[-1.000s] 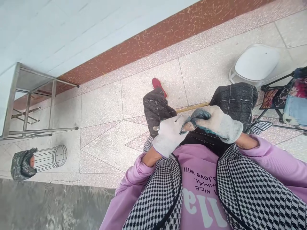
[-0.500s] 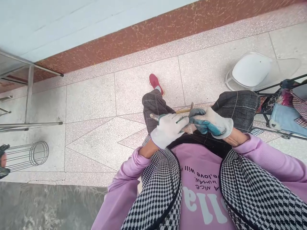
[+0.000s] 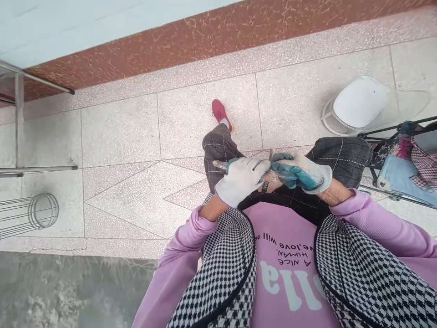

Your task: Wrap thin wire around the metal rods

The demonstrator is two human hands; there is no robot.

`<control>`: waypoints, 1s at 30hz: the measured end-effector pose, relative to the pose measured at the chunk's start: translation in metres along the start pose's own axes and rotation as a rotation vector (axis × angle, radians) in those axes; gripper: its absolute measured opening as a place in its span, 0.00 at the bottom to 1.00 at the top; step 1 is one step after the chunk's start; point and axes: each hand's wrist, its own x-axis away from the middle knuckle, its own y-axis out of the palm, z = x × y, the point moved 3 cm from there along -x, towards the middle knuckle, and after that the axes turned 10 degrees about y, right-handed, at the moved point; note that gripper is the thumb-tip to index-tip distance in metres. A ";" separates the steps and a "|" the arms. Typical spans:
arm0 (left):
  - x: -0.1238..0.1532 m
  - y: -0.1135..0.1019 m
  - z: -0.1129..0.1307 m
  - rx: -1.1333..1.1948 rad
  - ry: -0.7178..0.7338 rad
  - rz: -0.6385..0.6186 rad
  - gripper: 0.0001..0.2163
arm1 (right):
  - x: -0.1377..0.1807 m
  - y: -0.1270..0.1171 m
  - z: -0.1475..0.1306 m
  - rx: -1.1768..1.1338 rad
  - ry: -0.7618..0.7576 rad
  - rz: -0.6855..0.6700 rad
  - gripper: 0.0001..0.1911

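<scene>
I sit looking down at my lap, with both hands in white knit gloves whose palms are coated teal. My left hand (image 3: 241, 181) is closed around a thin metal rod (image 3: 218, 165) whose end sticks out to the left past my knee. My right hand (image 3: 302, 175) grips a small brownish piece (image 3: 271, 175) that sits between the two hands, right above my dark checked trousers (image 3: 341, 155). The hands touch each other at the fingertips. What the brownish piece is cannot be made out.
A red shoe (image 3: 220, 113) rests on the pale tiled floor ahead. At the left stand a wire cage cylinder (image 3: 37, 212) and a metal frame (image 3: 20, 136). A white plastic seat (image 3: 362, 102) and a folding cart with cloth (image 3: 406, 164) stand at the right.
The view has shifted, so the metal frame and wire cage slid left. The yellowish stick beyond my knees is hidden now, and my hands have drawn closer over the small piece.
</scene>
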 end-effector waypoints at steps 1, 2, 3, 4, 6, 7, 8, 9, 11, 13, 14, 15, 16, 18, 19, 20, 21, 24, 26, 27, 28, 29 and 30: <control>0.001 0.000 -0.001 -0.037 0.039 -0.001 0.13 | -0.002 0.002 0.001 -0.029 0.021 -0.016 0.24; 0.002 0.001 -0.002 -0.066 0.065 -0.001 0.12 | -0.004 0.004 0.002 -0.041 0.023 -0.023 0.24; 0.003 0.003 -0.003 -0.085 0.083 -0.002 0.12 | -0.006 0.006 0.002 -0.040 0.012 -0.029 0.23; 0.005 0.005 -0.004 -0.096 0.096 -0.004 0.13 | -0.008 0.008 0.003 -0.039 -0.006 -0.030 0.22; 0.009 0.009 -0.006 -0.091 0.116 -0.005 0.14 | -0.010 0.013 0.007 -0.052 -0.021 -0.035 0.22; 0.011 0.011 -0.007 -0.074 0.120 -0.001 0.14 | -0.011 0.015 0.009 -0.070 -0.018 -0.039 0.23; 0.013 0.013 -0.008 -0.046 0.108 0.009 0.14 | -0.012 0.016 0.012 -0.083 -0.014 -0.042 0.24; 0.014 0.014 -0.010 -0.008 0.077 0.018 0.14 | -0.013 0.015 0.014 -0.078 -0.017 -0.038 0.24; 0.016 0.013 -0.013 0.096 -0.039 0.034 0.14 | -0.014 0.010 0.017 -0.021 -0.050 0.005 0.24; 0.015 0.009 -0.016 0.217 -0.177 0.043 0.15 | -0.012 0.000 0.014 0.066 -0.101 0.085 0.22; 0.014 0.006 -0.016 0.273 -0.232 0.045 0.15 | -0.010 -0.004 0.010 0.106 -0.132 0.118 0.22; 0.013 0.002 -0.016 0.320 -0.278 0.051 0.16 | -0.007 -0.008 0.006 0.141 -0.165 0.137 0.21; 0.011 -0.001 -0.016 0.357 -0.316 0.060 0.16 | -0.004 -0.011 0.000 0.179 -0.198 0.143 0.20; 0.007 -0.008 -0.015 0.408 -0.372 0.073 0.16 | 0.003 -0.012 -0.009 0.268 -0.247 0.149 0.18; 0.006 -0.010 -0.014 0.422 -0.396 0.076 0.16 | 0.006 -0.011 -0.012 0.312 -0.249 0.168 0.16; 0.004 -0.012 -0.014 0.432 -0.419 0.077 0.16 | 0.008 -0.010 -0.014 0.357 -0.243 0.198 0.14; 0.003 -0.013 -0.014 0.440 -0.440 0.076 0.16 | 0.011 -0.008 -0.015 0.404 -0.241 0.231 0.12; 0.002 -0.014 -0.013 0.477 -0.506 0.092 0.14 | 0.016 0.000 -0.015 0.546 -0.295 0.322 0.08; 0.003 -0.015 -0.011 0.531 -0.536 0.130 0.11 | 0.018 0.005 -0.014 0.639 -0.357 0.357 0.07; 0.003 -0.016 -0.010 0.554 -0.543 0.161 0.09 | 0.019 0.007 -0.014 0.682 -0.383 0.369 0.08; 0.004 -0.017 -0.009 0.571 -0.547 0.196 0.06 | 0.021 0.009 -0.015 0.711 -0.405 0.376 0.09; 0.005 -0.019 -0.008 0.585 -0.551 0.227 0.04 | 0.021 0.010 -0.016 0.720 -0.420 0.377 0.10; 0.006 -0.020 -0.007 0.596 -0.557 0.252 0.04 | 0.022 0.010 -0.017 0.708 -0.421 0.369 0.10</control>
